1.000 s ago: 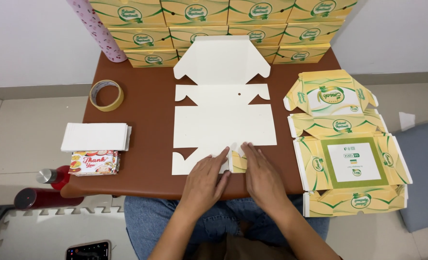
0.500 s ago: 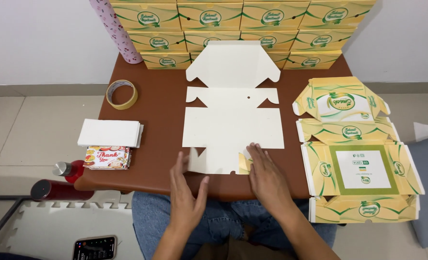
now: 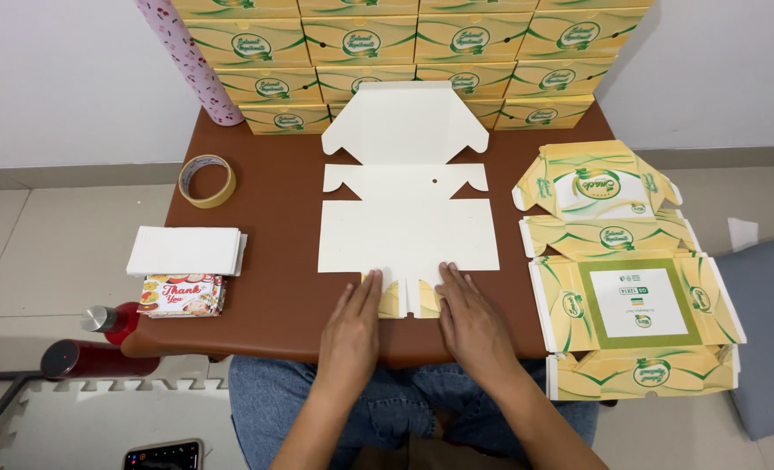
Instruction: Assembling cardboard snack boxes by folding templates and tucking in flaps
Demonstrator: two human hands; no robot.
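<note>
Left hand moved up beside right hand | both flat, seemingly pressing box blank near edge.

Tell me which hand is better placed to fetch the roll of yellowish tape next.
Left, probably. The left hand rests on the near flap of the flat white cardboard box blank, on the same side of the brown table as the yellowish tape roll. The right hand would have to cross over the blank.
</note>
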